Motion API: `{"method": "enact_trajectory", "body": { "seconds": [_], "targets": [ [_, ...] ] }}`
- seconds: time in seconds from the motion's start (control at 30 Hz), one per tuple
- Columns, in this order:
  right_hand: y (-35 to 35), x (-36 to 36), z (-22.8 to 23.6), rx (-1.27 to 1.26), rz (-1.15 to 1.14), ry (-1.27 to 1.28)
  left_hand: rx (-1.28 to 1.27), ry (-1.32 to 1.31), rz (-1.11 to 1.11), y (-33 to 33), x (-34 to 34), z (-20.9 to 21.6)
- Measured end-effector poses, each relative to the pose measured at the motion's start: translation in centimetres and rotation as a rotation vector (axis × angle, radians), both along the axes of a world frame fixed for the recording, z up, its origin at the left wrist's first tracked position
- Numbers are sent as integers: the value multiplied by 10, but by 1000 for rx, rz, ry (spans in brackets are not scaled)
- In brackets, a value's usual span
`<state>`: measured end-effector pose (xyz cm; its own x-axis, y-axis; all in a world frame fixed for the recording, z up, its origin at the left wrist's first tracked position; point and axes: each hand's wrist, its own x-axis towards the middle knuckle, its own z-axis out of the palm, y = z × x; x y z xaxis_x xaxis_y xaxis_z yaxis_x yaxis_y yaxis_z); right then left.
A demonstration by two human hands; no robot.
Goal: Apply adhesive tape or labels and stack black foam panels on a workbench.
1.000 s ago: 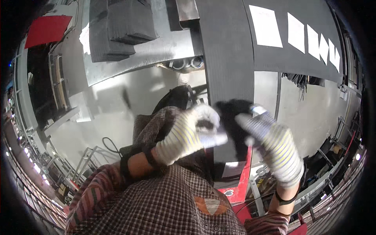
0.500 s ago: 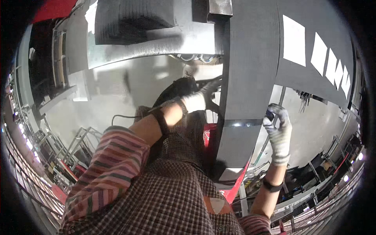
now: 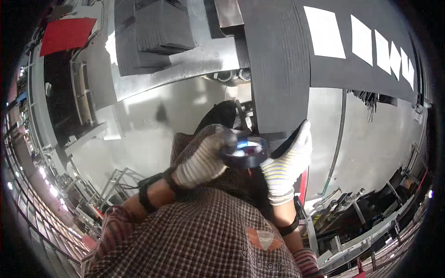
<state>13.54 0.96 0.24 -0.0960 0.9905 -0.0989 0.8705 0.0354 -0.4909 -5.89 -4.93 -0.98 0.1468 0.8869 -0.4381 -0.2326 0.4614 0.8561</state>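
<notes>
My left hand (image 3: 204, 160), in a whitish striped glove with dark fingertips, is closed on a dark ring-shaped tape roll (image 3: 245, 160). The roll looks shiny, with a bluish glint inside, and is slightly blurred. Just below it lies the near end of a stack of long grey boards (image 3: 280, 69). At that end, my gloved right hand (image 3: 289, 164) has its fingers stretched along the stack's right corner. Its dark palm faces the boards, and its thumb side is close to the roll. A short dark strip (image 3: 278, 136) crosses the stack's end, partly hidden by the hands.
Another stack of dark grey pieces (image 3: 162, 32) stands on a metal table (image 3: 181, 69) at the far left. White paper sheets (image 3: 324, 32) lie on grey boards at the far right. A red sheet (image 3: 67, 36) is at the upper left. Metal frames (image 3: 123, 180) stand on the floor.
My left hand has come back from beside the stack and now holds the roll over its near end. My right hand has moved left to the stack's corner. The view has shifted.
</notes>
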Motion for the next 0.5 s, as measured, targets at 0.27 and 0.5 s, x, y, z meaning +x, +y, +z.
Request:
{"method": "enact_trajectory", "body": {
  "seconds": [0.27, 0.5],
  "targets": [
    [43, -16, 64, -147, 915, 69, -120, -637, 468, -10, 69, -39],
    [134, 91, 24, -562, 539, 374, -302, -110, 136, 44, 68, -21]
  ]
}}
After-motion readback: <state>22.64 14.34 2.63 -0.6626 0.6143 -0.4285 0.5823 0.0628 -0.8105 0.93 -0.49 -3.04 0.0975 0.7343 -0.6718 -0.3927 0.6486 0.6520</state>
